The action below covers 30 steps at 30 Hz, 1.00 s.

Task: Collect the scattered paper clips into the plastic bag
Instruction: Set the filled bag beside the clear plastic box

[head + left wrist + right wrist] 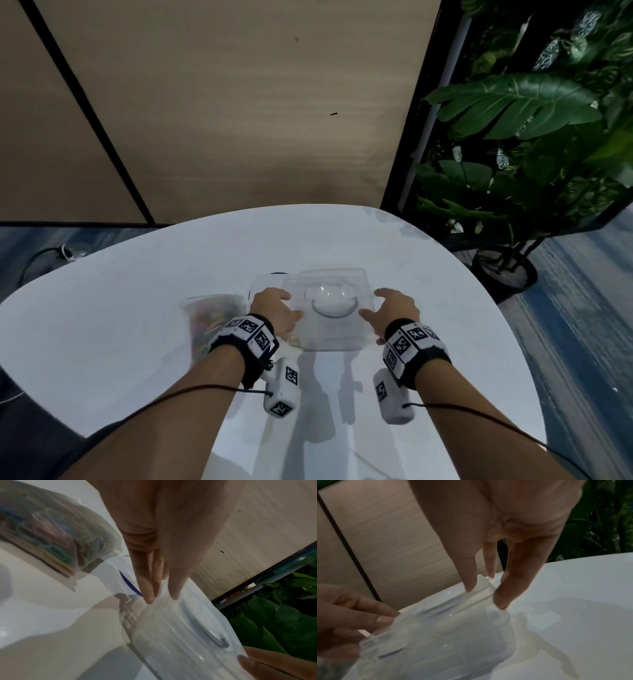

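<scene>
A clear plastic bag [214,315] full of coloured paper clips [51,536] lies on the white table, just left of my left wrist. Both hands hold a clear plastic box [330,308] with a round dome in its upper face. My left hand [277,306] grips its left edge, fingertips [149,599] on the rim. My right hand [383,308] pinches the right rim between thumb and fingers [471,588]. The box [445,635] looks empty. I see no loose clips on the table.
A clear flat lid [270,281] with a blue mark lies under the box's far left corner. The round white table [137,342] ends close behind the box. A potted plant [503,270] stands right of the table, and a cable [51,253] lies on the floor at left.
</scene>
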Each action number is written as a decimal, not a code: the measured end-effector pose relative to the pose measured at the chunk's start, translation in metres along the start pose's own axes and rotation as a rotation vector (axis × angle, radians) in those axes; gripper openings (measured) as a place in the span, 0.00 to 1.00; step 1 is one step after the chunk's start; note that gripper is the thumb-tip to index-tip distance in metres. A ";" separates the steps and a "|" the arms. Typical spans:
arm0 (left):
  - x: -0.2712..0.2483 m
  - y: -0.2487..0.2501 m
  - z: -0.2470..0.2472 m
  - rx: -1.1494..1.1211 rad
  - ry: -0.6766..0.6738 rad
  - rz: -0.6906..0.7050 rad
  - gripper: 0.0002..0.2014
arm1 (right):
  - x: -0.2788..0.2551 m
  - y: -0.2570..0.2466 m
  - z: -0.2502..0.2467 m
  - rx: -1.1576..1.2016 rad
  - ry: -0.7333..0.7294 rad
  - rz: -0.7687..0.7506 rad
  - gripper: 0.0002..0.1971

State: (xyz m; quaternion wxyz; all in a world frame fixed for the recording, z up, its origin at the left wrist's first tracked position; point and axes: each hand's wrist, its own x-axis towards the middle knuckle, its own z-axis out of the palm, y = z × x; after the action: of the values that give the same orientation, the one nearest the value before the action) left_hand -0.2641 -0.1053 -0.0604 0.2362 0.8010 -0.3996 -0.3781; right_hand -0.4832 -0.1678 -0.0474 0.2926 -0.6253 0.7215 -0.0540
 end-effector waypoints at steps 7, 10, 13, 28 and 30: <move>-0.004 0.007 -0.001 -0.101 -0.035 -0.083 0.29 | 0.012 0.009 -0.003 0.077 -0.010 0.009 0.19; -0.003 0.008 -0.005 -0.103 -0.051 -0.115 0.28 | 0.017 0.016 -0.011 0.358 -0.113 0.134 0.21; -0.001 0.007 -0.006 -0.153 -0.080 -0.158 0.27 | 0.018 0.022 -0.019 0.548 -0.254 0.188 0.23; -0.026 0.018 0.005 0.118 0.103 -0.019 0.22 | 0.016 0.019 -0.011 0.426 -0.309 0.152 0.15; -0.029 0.022 0.005 0.170 0.130 0.024 0.20 | 0.018 0.012 -0.005 0.234 -0.252 0.117 0.18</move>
State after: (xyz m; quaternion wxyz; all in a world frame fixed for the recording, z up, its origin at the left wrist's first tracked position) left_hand -0.2899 -0.0948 -0.0363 0.1975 0.8362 -0.4234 -0.2871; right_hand -0.4973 -0.1831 -0.0549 0.4538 -0.5458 0.7032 -0.0417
